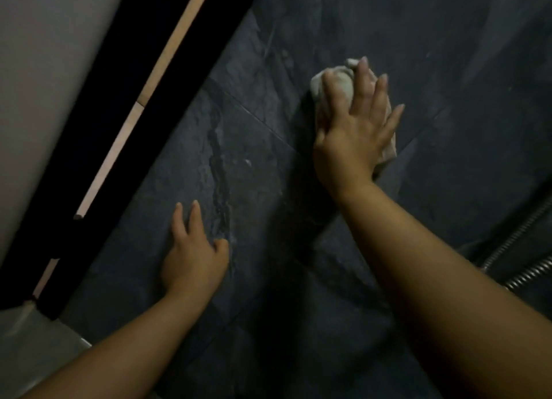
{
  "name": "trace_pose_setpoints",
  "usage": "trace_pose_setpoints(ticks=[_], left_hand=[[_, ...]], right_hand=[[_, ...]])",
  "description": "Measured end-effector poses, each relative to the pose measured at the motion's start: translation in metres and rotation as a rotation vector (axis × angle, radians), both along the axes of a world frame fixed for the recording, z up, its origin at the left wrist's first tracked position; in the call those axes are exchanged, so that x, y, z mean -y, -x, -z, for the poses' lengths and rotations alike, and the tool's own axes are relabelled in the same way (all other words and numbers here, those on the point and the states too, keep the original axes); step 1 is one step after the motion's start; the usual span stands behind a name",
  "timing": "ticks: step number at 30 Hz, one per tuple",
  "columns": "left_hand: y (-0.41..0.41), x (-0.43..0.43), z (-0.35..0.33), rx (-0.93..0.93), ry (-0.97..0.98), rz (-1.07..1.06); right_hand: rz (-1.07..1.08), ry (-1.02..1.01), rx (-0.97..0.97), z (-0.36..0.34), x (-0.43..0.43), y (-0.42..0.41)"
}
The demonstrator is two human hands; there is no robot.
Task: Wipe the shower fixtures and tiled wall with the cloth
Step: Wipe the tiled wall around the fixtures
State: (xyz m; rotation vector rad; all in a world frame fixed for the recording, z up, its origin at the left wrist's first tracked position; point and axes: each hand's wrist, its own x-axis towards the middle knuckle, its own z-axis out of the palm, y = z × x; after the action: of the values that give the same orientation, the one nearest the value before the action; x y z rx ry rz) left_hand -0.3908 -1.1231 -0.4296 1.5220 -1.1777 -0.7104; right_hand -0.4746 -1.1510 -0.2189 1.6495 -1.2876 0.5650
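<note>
The right hand [355,124] presses a pale cloth [337,82] flat on the dark tiled wall [298,25]. The left hand [194,255] rests on the wall lower down. A metal hose [519,249] shows at the right.

I am working from one view, the head camera, worn by the person and looking forward and down along both forearms, which enter from the bottom edge. It faces the dark tiled wall [263,147] at close range (the tiles fill most of the picture). The view is rolled, so the black frame [83,159] to the left of the left hand [192,258] runs as a slant. The right hand [355,129] lies above the middle of the picture, and a metal shower hose [531,271] to its lower right is cut by the edge.
</note>
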Motion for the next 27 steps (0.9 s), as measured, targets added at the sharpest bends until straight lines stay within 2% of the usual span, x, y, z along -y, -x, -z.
trace_pose_setpoints(ticks=[2,3,6,9,12,14,16,18,21,23,27], left_hand=[[-0.004,0.002,-0.004,0.035,-0.028,0.009],[-0.007,0.003,-0.006,0.056,-0.036,0.016],[-0.010,0.008,-0.010,0.077,-0.030,0.037],[-0.009,0.002,-0.009,0.076,0.093,0.083],[-0.010,-0.007,-0.019,0.160,0.200,0.142],[-0.013,-0.003,-0.040,0.203,0.266,0.154],[-0.016,0.006,-0.071,0.202,0.353,0.127],[-0.015,0.015,-0.100,0.193,0.435,0.104],[-0.015,0.027,-0.124,0.190,0.567,0.020],[-0.017,0.040,-0.130,0.170,0.580,-0.003],[-0.024,0.053,-0.124,0.239,0.537,0.048]], right_hand=[[-0.005,0.033,-0.012,0.011,0.010,-0.011],[-0.005,0.003,-0.079,0.021,0.013,-0.011],[-0.044,-0.157,-0.424,0.058,0.014,0.001],[-0.104,-0.336,-0.715,0.088,0.001,0.022],[-0.129,-0.395,-0.918,0.059,-0.001,0.037],[-0.124,-0.275,-0.844,0.010,0.005,0.032],[-0.065,-0.103,-0.618,-0.049,0.011,0.015],[0.043,-0.019,-0.349,-0.105,0.014,-0.003],[0.076,0.065,-0.092,-0.123,0.021,-0.028],[0.014,0.086,-0.095,-0.106,0.027,-0.034],[-0.031,-0.014,-0.371,-0.067,0.037,-0.035]])
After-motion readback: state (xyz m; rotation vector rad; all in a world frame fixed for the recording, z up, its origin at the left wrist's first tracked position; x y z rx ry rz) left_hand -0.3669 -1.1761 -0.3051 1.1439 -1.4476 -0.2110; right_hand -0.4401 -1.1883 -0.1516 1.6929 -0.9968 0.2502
